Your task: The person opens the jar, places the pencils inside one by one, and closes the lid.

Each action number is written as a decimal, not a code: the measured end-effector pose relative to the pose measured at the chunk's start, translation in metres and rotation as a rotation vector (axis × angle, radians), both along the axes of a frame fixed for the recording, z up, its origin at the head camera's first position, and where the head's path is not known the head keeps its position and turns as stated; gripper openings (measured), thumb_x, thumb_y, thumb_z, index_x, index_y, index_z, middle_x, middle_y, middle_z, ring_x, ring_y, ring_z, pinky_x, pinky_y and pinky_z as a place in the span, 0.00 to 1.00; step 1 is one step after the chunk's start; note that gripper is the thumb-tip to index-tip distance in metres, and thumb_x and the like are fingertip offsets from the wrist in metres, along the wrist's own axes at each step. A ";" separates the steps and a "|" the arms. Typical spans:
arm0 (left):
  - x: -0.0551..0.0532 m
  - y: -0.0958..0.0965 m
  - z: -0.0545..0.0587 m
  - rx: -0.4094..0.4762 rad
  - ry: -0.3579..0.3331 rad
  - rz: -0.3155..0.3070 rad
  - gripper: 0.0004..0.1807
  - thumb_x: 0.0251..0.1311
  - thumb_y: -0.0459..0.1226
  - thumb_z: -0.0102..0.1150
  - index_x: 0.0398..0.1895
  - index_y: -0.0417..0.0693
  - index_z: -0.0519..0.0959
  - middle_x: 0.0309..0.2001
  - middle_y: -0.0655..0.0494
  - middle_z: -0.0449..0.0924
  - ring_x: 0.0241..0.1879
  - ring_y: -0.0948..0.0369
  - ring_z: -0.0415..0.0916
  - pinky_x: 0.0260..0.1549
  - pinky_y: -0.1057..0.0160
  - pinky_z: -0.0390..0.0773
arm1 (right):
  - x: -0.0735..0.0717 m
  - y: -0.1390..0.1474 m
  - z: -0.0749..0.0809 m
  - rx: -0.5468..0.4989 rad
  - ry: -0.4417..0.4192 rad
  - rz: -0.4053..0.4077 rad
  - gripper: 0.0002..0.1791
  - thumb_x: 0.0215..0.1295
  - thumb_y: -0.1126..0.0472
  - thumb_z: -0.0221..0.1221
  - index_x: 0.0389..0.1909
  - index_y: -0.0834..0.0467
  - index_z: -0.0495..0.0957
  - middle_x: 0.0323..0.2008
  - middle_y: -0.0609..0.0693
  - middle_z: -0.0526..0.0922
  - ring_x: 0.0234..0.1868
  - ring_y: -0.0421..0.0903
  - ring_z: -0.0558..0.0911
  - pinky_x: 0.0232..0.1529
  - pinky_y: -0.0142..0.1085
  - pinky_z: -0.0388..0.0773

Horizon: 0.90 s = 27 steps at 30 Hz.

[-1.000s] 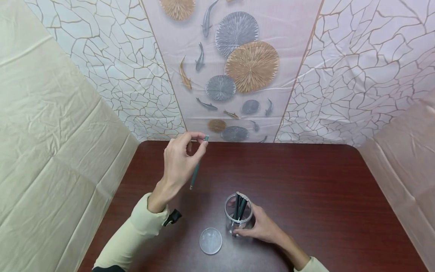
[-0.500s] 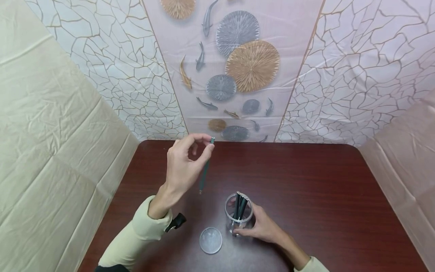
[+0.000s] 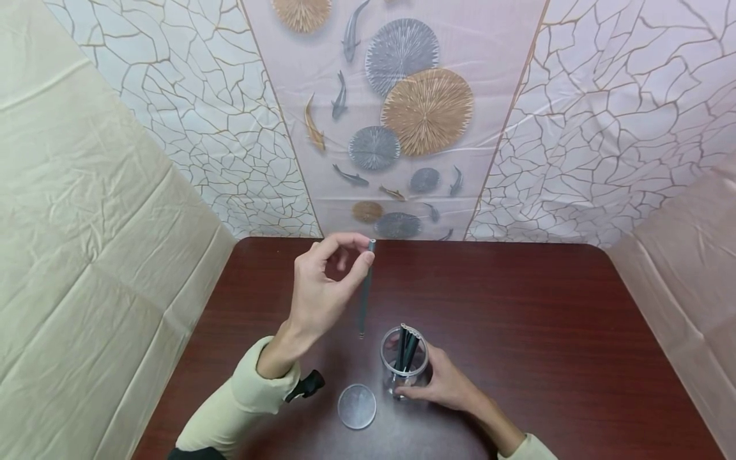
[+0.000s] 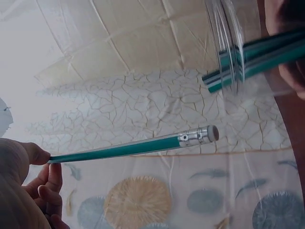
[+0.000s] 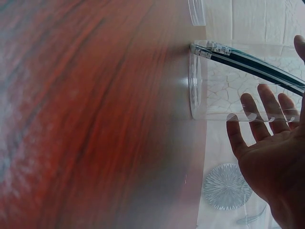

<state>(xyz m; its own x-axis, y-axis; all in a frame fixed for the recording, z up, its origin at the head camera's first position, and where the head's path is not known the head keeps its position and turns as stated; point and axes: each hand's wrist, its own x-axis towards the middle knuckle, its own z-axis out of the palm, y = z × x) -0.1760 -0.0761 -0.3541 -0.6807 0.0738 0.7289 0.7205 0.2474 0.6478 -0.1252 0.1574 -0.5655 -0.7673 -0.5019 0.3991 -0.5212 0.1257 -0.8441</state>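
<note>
Between thumb and fingertips, my left hand (image 3: pixel 322 291) pinches a green pencil (image 4: pixel 136 147) near its upper end. The pencil hangs eraser end down above the table, left of and behind a clear jar (image 3: pixel 388 377). My right hand (image 3: pixel 445 380) grips that jar from the right, fingers curled round its wall. Several dark green pencils (image 5: pixel 257 67) lean together inside the jar, their eraser ends at its bottom. The jar stands upright and uncovered. In the left wrist view, the held pencil's silver ferrule and grey eraser point toward the jar's mouth, apart from it.
A clear round lid (image 3: pixel 356 407) lies flat just left of the jar. The dark red wooden table (image 3: pixel 517 306) has pale cloth walls on its left and right and a patterned cloth (image 3: pixel 425 115) behind it.
My left hand has moved rightward and slightly nearer, carrying the pencil toward the jar, and the pencil hangs more upright. My right hand, the jar and the lid have stayed put.
</note>
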 end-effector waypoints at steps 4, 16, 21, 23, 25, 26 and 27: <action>0.002 0.003 -0.002 0.045 -0.041 -0.058 0.06 0.64 0.30 0.70 0.43 0.43 0.87 0.28 0.57 0.78 0.28 0.58 0.66 0.33 0.64 0.66 | 0.000 -0.001 0.001 0.005 0.009 -0.006 0.48 0.45 0.71 0.83 0.69 0.65 0.72 0.58 0.51 0.86 0.57 0.46 0.85 0.62 0.39 0.79; 0.008 0.008 -0.011 0.079 -0.122 -0.125 0.05 0.65 0.29 0.68 0.43 0.43 0.86 0.25 0.53 0.69 0.27 0.57 0.66 0.28 0.67 0.65 | 0.009 -0.006 0.036 -0.027 0.069 0.009 0.44 0.45 0.75 0.81 0.66 0.66 0.73 0.57 0.53 0.85 0.56 0.44 0.85 0.63 0.33 0.76; 0.012 0.008 -0.006 0.108 -0.096 -0.140 0.05 0.66 0.29 0.68 0.43 0.42 0.85 0.25 0.52 0.67 0.27 0.57 0.65 0.28 0.66 0.65 | 0.004 -0.005 0.020 -0.031 0.044 0.009 0.46 0.45 0.75 0.81 0.67 0.60 0.73 0.57 0.51 0.85 0.56 0.46 0.85 0.62 0.33 0.77; 0.013 0.008 -0.004 0.119 -0.093 -0.151 0.06 0.65 0.28 0.67 0.43 0.41 0.85 0.25 0.53 0.67 0.27 0.57 0.65 0.28 0.66 0.65 | 0.002 -0.004 0.010 -0.030 0.033 0.009 0.46 0.45 0.74 0.81 0.68 0.61 0.73 0.58 0.51 0.85 0.57 0.46 0.85 0.63 0.34 0.77; 0.015 0.009 -0.003 0.121 -0.097 -0.160 0.06 0.65 0.28 0.67 0.43 0.41 0.85 0.25 0.54 0.68 0.27 0.56 0.65 0.28 0.65 0.65 | 0.000 -0.003 0.004 -0.028 0.023 0.013 0.46 0.46 0.72 0.82 0.68 0.62 0.72 0.59 0.52 0.84 0.57 0.47 0.85 0.63 0.36 0.77; 0.015 0.010 -0.003 0.121 -0.101 -0.165 0.06 0.65 0.28 0.67 0.43 0.41 0.85 0.26 0.54 0.69 0.26 0.55 0.65 0.27 0.65 0.65 | -0.001 -0.002 0.002 -0.024 0.018 0.014 0.47 0.47 0.71 0.82 0.69 0.62 0.72 0.59 0.51 0.84 0.58 0.47 0.85 0.63 0.36 0.77; 0.016 0.010 -0.004 0.120 -0.106 -0.169 0.06 0.65 0.27 0.67 0.43 0.41 0.85 0.26 0.54 0.70 0.26 0.55 0.65 0.27 0.64 0.65 | -0.001 -0.001 0.001 -0.019 0.021 0.014 0.47 0.47 0.69 0.82 0.70 0.62 0.71 0.60 0.51 0.84 0.58 0.47 0.85 0.63 0.36 0.77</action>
<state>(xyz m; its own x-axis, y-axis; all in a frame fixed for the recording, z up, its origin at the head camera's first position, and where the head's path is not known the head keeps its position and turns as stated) -0.1603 -0.0658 -0.3578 -0.7394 0.1100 0.6642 0.6713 0.0457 0.7397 -0.1264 0.1561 -0.5645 -0.7518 -0.5045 0.4247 -0.5404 0.1023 -0.8351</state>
